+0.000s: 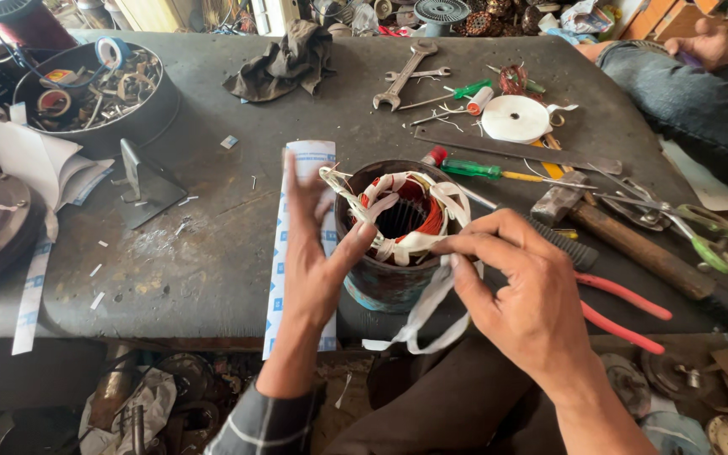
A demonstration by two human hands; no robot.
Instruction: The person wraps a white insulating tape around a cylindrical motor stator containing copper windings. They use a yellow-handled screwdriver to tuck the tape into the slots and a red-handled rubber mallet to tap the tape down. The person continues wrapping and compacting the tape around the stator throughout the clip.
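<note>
A round motor stator (385,278) with red copper windings stands upright near the front edge of the dark workbench (212,244). White cloth tape (419,324) is wrapped over the winding top and its loose end hangs off the bench. My left hand (313,261) braces the stator's left side, thumb on the rim. At the right rim, the fingers of my right hand (524,295) pinch the white tape.
A white paper strip (284,253) lies under my left hand. Right of the stator lie a hammer (625,240), red-handled pliers (625,312), scissors (693,227), a green screwdriver (482,170) and a tape roll (516,118). A tub of parts (94,88), spanners (402,76) and a rag (284,59) sit behind. Another person sits at far right (693,84).
</note>
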